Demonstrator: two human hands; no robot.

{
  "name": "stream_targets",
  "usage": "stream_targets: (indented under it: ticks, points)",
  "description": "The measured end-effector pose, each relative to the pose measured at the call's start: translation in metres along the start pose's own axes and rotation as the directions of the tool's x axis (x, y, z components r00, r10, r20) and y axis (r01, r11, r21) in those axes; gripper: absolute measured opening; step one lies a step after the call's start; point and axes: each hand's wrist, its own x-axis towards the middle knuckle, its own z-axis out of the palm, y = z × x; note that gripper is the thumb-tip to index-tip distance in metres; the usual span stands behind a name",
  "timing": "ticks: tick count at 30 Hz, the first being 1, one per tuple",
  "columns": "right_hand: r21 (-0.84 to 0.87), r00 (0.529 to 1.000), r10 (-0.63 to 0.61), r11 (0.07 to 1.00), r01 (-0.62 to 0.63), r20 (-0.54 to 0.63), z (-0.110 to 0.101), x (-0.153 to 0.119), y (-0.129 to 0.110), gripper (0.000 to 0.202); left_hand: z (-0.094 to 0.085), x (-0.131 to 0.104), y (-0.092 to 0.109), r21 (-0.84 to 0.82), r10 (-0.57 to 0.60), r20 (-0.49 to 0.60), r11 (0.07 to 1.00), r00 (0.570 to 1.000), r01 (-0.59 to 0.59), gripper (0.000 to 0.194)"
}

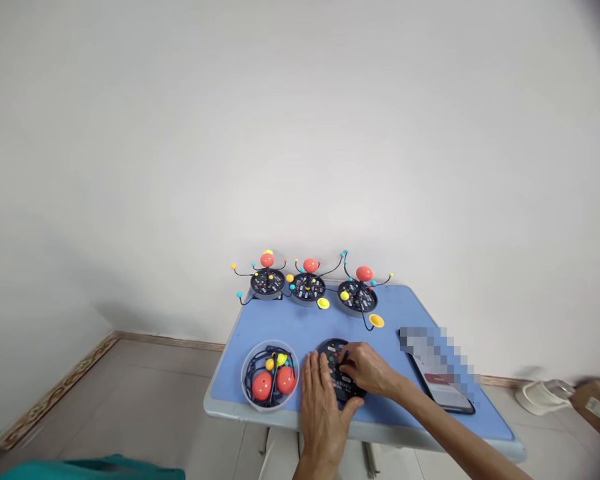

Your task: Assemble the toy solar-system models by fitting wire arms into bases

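Observation:
A round black base with small printed pictures lies near the table's front edge. My left hand rests along its left and front rim, fingers stretched out. Over the middle of the base my right hand pinches a small black piece, touching the base's centre. Left of my hands stands a clear round tub holding two red balls, yellow and orange balls and black curved rods.
Three solar system models stand along the back of the blue table, their arms sticking out. A tablet, partly pixelated, lies at the right. A white wall rises behind.

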Motion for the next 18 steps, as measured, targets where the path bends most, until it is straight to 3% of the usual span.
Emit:
stream_targets:
  ticks: [6,10,15,18]
  points:
    - [-0.041,0.997,0.065,0.997,-0.067,-0.051,0.010,-0.004,-0.003,0.017,-0.003,0.002,0.003,0.033,-0.012,0.015,0.999,1.000,0.011,0.091]
    - [-0.021,0.997,0.037,0.999,-0.038,-0.062,0.010,-0.005,-0.005,0.017,-0.002,0.004,0.006,0.038,-0.043,0.053,0.998,0.998,0.041,0.095]
    - [0.052,0.999,-0.009,0.999,0.011,-0.035,-0.009,-0.012,0.002,0.013,0.002,0.004,0.007,0.041,-0.066,0.032,0.997,0.997,0.065,0.100]
    - [0.062,0.988,-0.003,0.998,0.013,-0.157,-0.027,-0.026,-0.001,0.025,0.007,0.002,0.004,0.038,-0.024,-0.036,0.999,0.999,0.025,0.111]
